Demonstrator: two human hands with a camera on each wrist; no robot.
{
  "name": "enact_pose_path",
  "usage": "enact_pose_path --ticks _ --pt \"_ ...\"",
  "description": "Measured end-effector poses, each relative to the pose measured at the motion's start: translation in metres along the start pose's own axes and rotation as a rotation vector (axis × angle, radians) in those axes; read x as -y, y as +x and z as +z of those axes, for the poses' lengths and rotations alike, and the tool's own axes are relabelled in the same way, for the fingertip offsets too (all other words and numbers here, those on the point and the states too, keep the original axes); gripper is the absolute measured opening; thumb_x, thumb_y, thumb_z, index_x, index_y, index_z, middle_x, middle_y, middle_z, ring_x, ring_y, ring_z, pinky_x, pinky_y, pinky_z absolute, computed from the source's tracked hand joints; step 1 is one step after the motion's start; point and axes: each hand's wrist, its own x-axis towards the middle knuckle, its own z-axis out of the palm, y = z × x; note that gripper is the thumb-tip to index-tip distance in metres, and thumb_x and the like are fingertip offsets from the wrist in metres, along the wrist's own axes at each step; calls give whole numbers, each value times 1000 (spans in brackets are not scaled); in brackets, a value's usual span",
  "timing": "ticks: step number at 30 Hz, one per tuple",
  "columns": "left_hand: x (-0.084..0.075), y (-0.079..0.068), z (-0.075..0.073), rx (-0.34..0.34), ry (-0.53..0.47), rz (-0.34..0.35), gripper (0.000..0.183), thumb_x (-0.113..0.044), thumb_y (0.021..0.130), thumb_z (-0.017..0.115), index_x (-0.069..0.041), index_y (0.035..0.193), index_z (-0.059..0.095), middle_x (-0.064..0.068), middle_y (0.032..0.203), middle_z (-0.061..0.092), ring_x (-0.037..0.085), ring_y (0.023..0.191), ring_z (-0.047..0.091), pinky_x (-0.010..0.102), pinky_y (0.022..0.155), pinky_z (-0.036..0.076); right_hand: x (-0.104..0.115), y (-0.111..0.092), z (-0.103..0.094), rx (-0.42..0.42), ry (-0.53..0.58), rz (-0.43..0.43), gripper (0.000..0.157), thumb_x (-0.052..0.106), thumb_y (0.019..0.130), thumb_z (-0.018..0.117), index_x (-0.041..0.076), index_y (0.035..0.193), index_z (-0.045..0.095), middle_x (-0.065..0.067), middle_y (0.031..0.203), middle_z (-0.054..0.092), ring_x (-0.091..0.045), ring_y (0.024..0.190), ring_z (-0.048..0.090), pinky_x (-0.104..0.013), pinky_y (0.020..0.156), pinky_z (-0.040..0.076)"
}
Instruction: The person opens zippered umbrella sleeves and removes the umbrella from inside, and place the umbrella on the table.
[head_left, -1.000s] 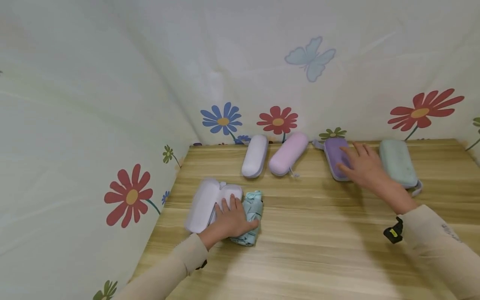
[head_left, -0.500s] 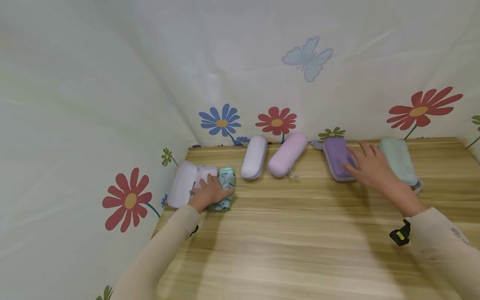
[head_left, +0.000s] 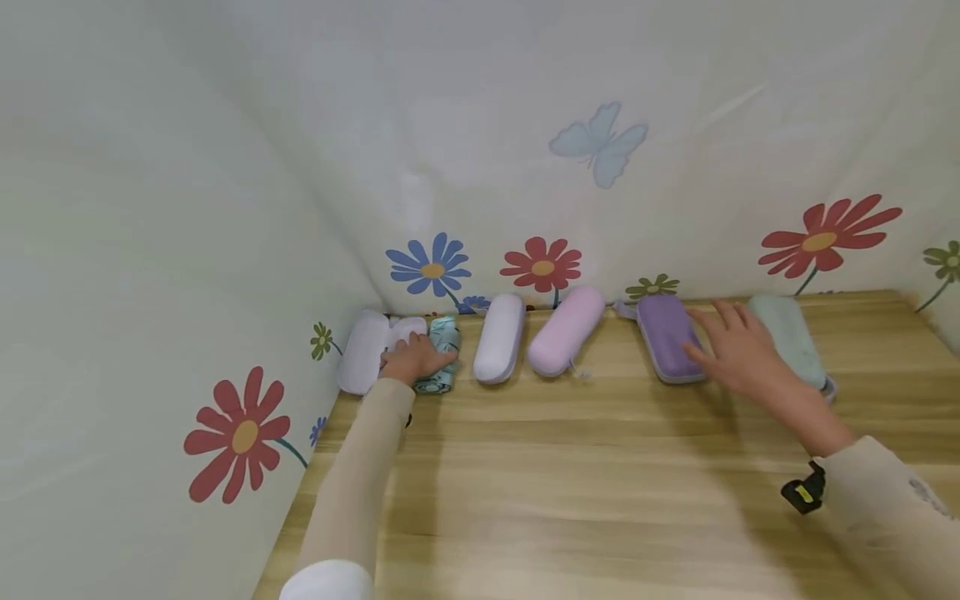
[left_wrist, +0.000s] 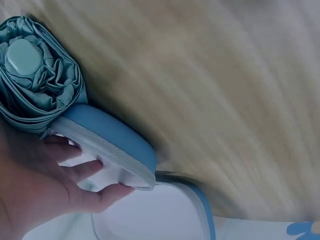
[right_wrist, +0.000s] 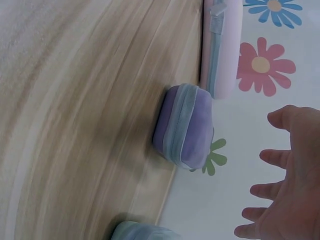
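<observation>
With its fingers spread, my left hand lies over an opened hard zip case at the table's back left corner. In the left wrist view its fingertips press on the inner side of one case half, beside the pale other half. A folded teal umbrella sits against the case, under my left thumb. My right hand hovers, fingers spread, between a purple zip case and a mint one. The right wrist view shows it apart from the purple case, holding nothing.
A white case and a pink case lie along the back of the wooden table. Flower-printed white sheeting rises behind and along the left edge.
My left hand has moved away from me and left, and the opened case and umbrella have slid with it into the corner. The right hand has shifted slightly off the purple case.
</observation>
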Motion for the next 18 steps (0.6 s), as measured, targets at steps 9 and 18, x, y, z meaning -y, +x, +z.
enact_pose_path --ticks 9,18 --pt "5 15 -5 -3 -4 15 106 -76 90 44 3 158 28 23 165 22 48 147 26 78 104 23 0 -2 -4 -5 3 -5 60 28 101 60 -6 147 42 -42 148 30 -58 138 25 -69 113 17" --pt "4 17 -3 35 -5 -1 107 -77 89 45 3 158 27 23 165 20 49 146 27 79 100 28 4 -2 -5 5 27 2 61 27 101 61 -7 148 42 -42 149 29 -58 139 23 -68 114 16"
